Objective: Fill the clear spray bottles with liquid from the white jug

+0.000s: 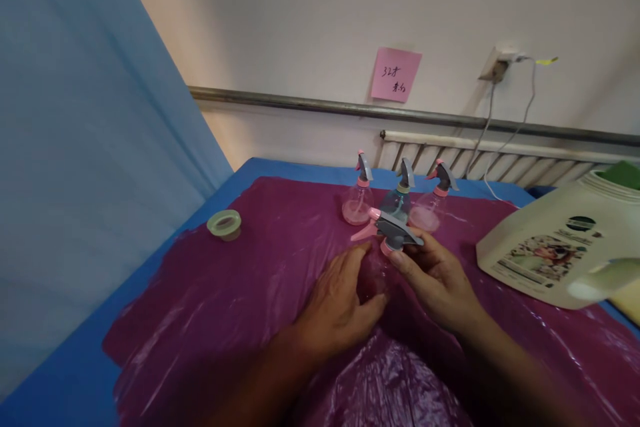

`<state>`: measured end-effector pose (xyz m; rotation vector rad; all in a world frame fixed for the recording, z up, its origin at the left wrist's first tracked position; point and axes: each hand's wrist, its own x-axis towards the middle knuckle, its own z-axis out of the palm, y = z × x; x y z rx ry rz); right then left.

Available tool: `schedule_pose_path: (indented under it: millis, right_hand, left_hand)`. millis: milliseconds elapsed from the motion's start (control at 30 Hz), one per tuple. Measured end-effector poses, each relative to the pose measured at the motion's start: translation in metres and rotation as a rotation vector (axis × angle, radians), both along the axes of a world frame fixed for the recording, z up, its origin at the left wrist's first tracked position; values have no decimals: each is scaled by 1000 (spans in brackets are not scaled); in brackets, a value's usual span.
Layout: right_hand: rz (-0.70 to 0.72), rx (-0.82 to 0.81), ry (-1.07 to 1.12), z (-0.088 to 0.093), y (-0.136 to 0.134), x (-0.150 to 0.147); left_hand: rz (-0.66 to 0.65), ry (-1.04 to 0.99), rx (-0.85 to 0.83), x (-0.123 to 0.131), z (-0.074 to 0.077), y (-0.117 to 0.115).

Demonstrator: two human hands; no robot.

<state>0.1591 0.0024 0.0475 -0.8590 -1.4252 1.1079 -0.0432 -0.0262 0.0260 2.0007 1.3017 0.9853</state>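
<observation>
A clear spray bottle (374, 278) stands between my hands, topped by a grey and pink spray head (393, 229). My left hand (341, 300) wraps round the left side of the bottle's body. The thumb and fingers of my right hand (439, 280) grip the pink collar at the base of the spray head. Just behind are three more spray bottles: a clear one with pink parts (358, 205), a bluish one (397, 203) partly hidden by the held spray head, and another clear one with pink parts (427, 210).
Purple plastic sheeting (240, 293) covers the blue table (55, 367). A small round tub (225, 223) sits at the left. A large cream jug (545, 247) stands at the right. Behind are a wall rail (300, 103) and a radiator (450, 151); a blue curtain (95, 120) hangs left.
</observation>
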Motion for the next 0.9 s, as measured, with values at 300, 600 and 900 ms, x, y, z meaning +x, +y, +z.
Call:
schedule_pose_path:
  millis: [300, 600, 900]
  right_hand:
    - [-15, -6, 13, -8, -5, 6]
    - [-67, 3, -41, -20, -5, 9]
    - [-241, -36, -122, -17, -6, 6]
  left_hand:
    - [-37, 36, 40, -3, -10, 1]
    - [-28, 39, 93, -1, -10, 0]
    - [-36, 50, 184, -2, -22, 4]
